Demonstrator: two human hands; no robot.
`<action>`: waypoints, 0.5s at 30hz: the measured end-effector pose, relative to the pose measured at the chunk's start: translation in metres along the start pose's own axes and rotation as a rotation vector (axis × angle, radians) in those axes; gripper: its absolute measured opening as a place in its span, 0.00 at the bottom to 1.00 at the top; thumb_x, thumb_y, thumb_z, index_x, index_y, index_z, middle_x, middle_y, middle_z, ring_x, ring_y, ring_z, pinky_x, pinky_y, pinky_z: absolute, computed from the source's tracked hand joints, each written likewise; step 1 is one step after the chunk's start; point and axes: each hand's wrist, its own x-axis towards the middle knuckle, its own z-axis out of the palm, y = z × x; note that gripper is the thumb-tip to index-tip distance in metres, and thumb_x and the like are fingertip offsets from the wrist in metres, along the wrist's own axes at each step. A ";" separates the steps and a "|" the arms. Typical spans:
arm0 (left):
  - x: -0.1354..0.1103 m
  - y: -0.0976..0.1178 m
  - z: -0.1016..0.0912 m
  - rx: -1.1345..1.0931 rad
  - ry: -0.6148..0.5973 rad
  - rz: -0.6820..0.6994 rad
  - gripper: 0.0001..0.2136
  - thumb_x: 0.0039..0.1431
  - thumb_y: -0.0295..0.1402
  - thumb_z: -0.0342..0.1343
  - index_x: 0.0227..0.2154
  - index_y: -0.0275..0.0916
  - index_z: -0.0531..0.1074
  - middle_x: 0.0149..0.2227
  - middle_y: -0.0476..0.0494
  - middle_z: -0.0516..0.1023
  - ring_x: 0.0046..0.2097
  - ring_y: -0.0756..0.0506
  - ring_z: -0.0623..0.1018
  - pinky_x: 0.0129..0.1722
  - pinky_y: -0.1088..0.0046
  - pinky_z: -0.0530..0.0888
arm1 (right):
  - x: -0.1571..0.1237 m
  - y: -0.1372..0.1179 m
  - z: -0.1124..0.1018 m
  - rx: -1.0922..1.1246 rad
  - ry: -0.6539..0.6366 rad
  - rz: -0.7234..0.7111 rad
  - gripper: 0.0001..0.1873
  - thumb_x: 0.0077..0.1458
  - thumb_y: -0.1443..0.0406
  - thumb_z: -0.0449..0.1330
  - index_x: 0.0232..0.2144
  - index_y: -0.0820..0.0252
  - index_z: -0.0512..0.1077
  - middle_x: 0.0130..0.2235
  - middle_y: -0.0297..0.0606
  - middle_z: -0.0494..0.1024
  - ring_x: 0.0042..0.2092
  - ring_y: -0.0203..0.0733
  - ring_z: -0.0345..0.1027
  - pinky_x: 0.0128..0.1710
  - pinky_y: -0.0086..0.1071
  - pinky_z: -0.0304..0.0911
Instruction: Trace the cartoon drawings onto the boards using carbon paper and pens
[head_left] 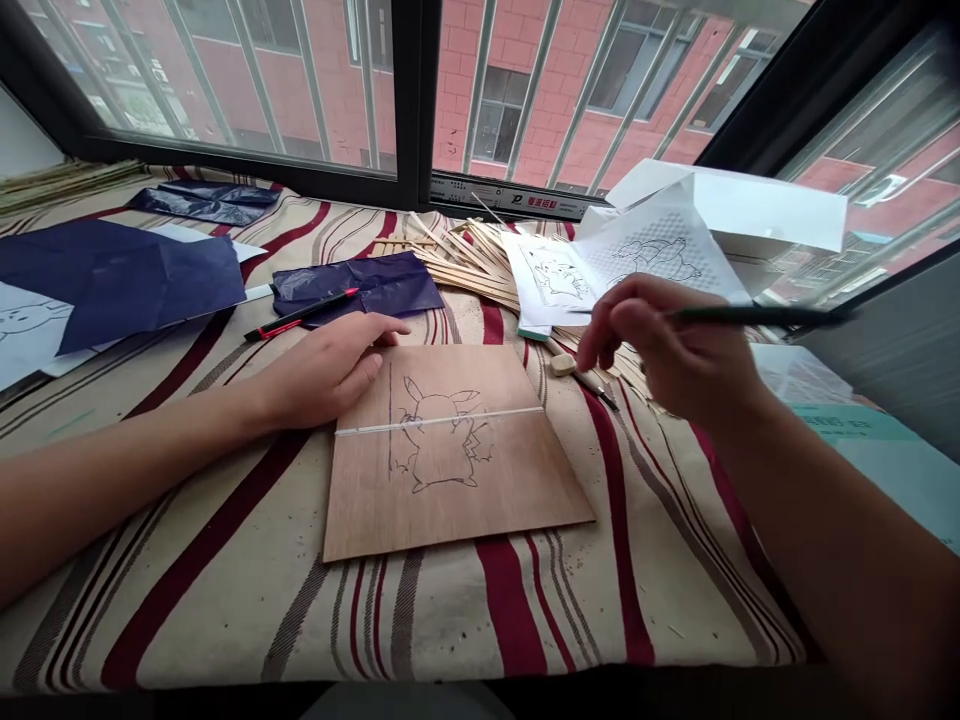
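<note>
A thin wooden board [450, 500] with a pencilled cartoon figure lies on the striped cloth [225, 560]. A clear ruler [439, 422] rests across the drawing. My left hand [326, 368] lies at the board's upper left corner, fingers loosely curled, touching its edge and holding nothing I can see. My right hand [667, 350] hovers above the board's right side, pinched round a dark pencil [757, 315] that points right.
Dark blue carbon sheets [120, 280] and a red-and-black pen [300, 315] lie at the left. Wooden sticks [465, 265], printed drawings [555, 280], an eraser [561, 364] and a white box [750, 205] sit behind. The window frame [409, 100] closes the back.
</note>
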 end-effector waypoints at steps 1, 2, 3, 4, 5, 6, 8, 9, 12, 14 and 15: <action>0.000 0.002 0.000 -0.012 -0.006 0.001 0.24 0.65 0.35 0.43 0.58 0.29 0.71 0.49 0.31 0.79 0.51 0.36 0.79 0.56 0.54 0.75 | 0.002 -0.005 0.003 0.118 -0.031 0.001 0.21 0.71 0.51 0.59 0.29 0.56 0.73 0.24 0.35 0.76 0.23 0.36 0.68 0.24 0.34 0.62; 0.001 0.005 0.000 -0.022 -0.017 0.004 0.24 0.65 0.35 0.43 0.59 0.29 0.71 0.50 0.32 0.79 0.51 0.36 0.79 0.56 0.55 0.75 | 0.006 -0.012 0.006 0.243 -0.060 0.017 0.22 0.72 0.51 0.57 0.29 0.57 0.74 0.22 0.34 0.76 0.22 0.36 0.67 0.22 0.34 0.61; 0.003 0.008 0.000 -0.028 -0.029 0.005 0.24 0.65 0.35 0.44 0.59 0.30 0.71 0.49 0.32 0.79 0.51 0.36 0.79 0.56 0.55 0.75 | 0.009 -0.019 0.008 0.351 -0.092 0.046 0.20 0.71 0.51 0.57 0.33 0.57 0.75 0.22 0.33 0.75 0.21 0.37 0.68 0.20 0.33 0.61; 0.005 0.011 0.000 -0.033 -0.047 0.001 0.24 0.64 0.35 0.44 0.59 0.31 0.70 0.50 0.33 0.79 0.51 0.36 0.79 0.56 0.55 0.75 | 0.013 -0.026 0.011 0.435 -0.116 0.082 0.17 0.70 0.52 0.58 0.37 0.57 0.76 0.23 0.32 0.76 0.23 0.37 0.69 0.20 0.32 0.61; 0.008 0.015 0.001 -0.037 -0.064 -0.007 0.24 0.64 0.34 0.44 0.59 0.32 0.70 0.50 0.34 0.80 0.50 0.37 0.79 0.56 0.56 0.75 | 0.017 -0.031 0.015 0.497 -0.131 0.117 0.15 0.69 0.53 0.58 0.41 0.57 0.76 0.25 0.32 0.77 0.25 0.38 0.71 0.21 0.31 0.63; 0.012 0.018 0.001 -0.038 -0.075 -0.016 0.24 0.63 0.34 0.44 0.59 0.33 0.71 0.50 0.35 0.80 0.50 0.37 0.79 0.55 0.57 0.75 | 0.022 -0.035 0.021 0.537 -0.148 0.156 0.14 0.68 0.54 0.60 0.43 0.57 0.76 0.27 0.33 0.78 0.27 0.38 0.72 0.23 0.31 0.65; 0.020 0.021 0.004 -0.021 -0.085 -0.023 0.23 0.61 0.32 0.44 0.56 0.34 0.73 0.50 0.36 0.80 0.50 0.38 0.79 0.55 0.58 0.75 | 0.029 -0.036 0.036 0.607 -0.178 0.178 0.16 0.67 0.52 0.61 0.40 0.59 0.77 0.30 0.36 0.79 0.28 0.36 0.71 0.24 0.29 0.65; 0.023 0.022 0.006 -0.008 -0.083 -0.015 0.23 0.60 0.31 0.45 0.55 0.34 0.73 0.49 0.36 0.80 0.50 0.38 0.79 0.56 0.57 0.74 | 0.031 -0.033 0.045 0.644 -0.198 0.176 0.19 0.67 0.51 0.60 0.38 0.61 0.78 0.29 0.36 0.79 0.27 0.34 0.70 0.22 0.28 0.63; 0.030 0.018 0.012 -0.025 -0.057 0.034 0.22 0.60 0.31 0.45 0.53 0.33 0.74 0.48 0.36 0.80 0.49 0.38 0.78 0.56 0.57 0.74 | 0.031 -0.012 0.072 0.668 -0.260 0.195 0.19 0.69 0.54 0.59 0.32 0.61 0.76 0.18 0.29 0.69 0.18 0.30 0.58 0.18 0.26 0.53; 0.029 0.014 0.014 -0.057 -0.040 0.065 0.21 0.61 0.32 0.45 0.52 0.34 0.74 0.48 0.37 0.80 0.49 0.39 0.78 0.56 0.58 0.74 | 0.027 0.001 0.083 0.679 -0.343 0.279 0.08 0.67 0.60 0.62 0.38 0.59 0.73 0.19 0.27 0.73 0.17 0.29 0.57 0.17 0.25 0.51; 0.027 0.012 0.014 -0.057 -0.038 0.078 0.20 0.62 0.33 0.45 0.52 0.34 0.74 0.48 0.37 0.80 0.49 0.39 0.78 0.56 0.59 0.74 | 0.024 0.006 0.085 0.686 -0.374 0.305 0.06 0.64 0.63 0.64 0.39 0.58 0.72 0.21 0.28 0.76 0.18 0.29 0.59 0.18 0.25 0.53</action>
